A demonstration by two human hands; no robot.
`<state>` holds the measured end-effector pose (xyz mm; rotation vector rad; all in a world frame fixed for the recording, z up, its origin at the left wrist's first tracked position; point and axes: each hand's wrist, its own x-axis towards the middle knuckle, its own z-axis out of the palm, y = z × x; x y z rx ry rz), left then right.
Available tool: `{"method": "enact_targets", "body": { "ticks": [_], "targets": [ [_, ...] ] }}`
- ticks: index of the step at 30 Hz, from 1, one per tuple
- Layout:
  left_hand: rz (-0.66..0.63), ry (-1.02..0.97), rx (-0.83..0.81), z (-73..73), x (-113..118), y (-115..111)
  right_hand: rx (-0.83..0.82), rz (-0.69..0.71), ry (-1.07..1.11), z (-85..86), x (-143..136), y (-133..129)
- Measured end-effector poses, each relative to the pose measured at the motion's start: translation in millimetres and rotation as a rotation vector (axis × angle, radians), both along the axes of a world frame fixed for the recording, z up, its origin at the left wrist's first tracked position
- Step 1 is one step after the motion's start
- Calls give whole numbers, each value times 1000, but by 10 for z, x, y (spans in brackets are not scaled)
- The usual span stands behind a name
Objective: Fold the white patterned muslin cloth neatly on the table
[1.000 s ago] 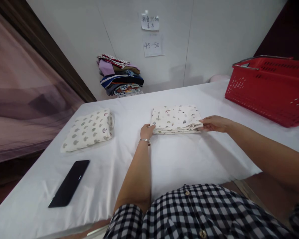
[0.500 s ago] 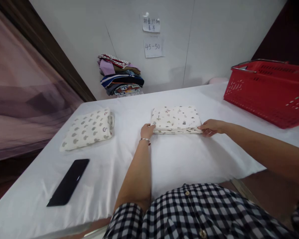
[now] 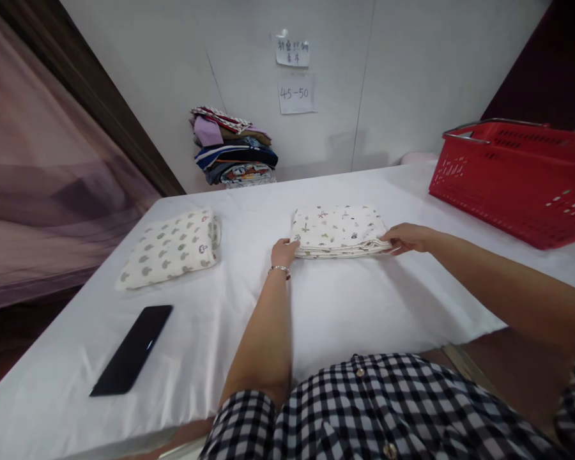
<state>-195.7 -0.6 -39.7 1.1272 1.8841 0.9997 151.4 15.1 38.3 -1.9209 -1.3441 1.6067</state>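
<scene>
A folded white cloth [image 3: 338, 227] with small scattered prints lies flat in front of me on the white-covered table [image 3: 354, 300]. My left hand [image 3: 283, 253] pinches its near left corner, thumb on top. At the near right corner, my right hand [image 3: 405, 238] grips the layered edge, and that corner is lifted slightly. Several fabric layers show along the near edge. Off to the left rests a second folded cloth [image 3: 172, 249], white with grey mouse-head-like prints, touched by neither hand.
A flat black slab [image 3: 133, 350] lies at the table's near left. The red shopping basket [image 3: 508, 185] stands at the far right. Against the wall, beyond the back edge, is a stack of folded fabrics [image 3: 234, 147]. Paper notes [image 3: 297, 94] hang above. A curtain [image 3: 52, 160] borders the left side.
My right hand has risen a little, raising the cloth's near right corner. My left hand stays at the left corner. The view has shifted very slightly.
</scene>
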Motion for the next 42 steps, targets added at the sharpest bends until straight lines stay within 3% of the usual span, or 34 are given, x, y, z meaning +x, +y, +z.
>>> {"method": "enact_targets", "body": {
  "ticks": [6,11,18,26,30,33,37,39,42],
  "targets": [
    [-2,10,-6,24,35,-18,-49,-8,-6,-141,101,2],
    [-5,41,-14,36,57,-29,105,-29,55,-187,141,12],
    [-27,114,6,28,70,-33,90,-65,44,-293,145,-42],
    [-46,243,-10,122,92,-121,164,-149,69,-413,154,-140],
    [-70,314,-19,188,127,-174,201,-88,-10,-414,189,-202],
    [-65,413,-3,239,154,-229,349,-22,-179,-393,197,-266],
    [-40,568,194,269,203,-309,837,88,-478,-373,115,-385],
    [-106,611,346,273,241,-346,1020,239,-509,-380,60,-429],
    [-289,635,463,263,290,-380,1099,474,-522,-428,22,-433]
  ]
}}
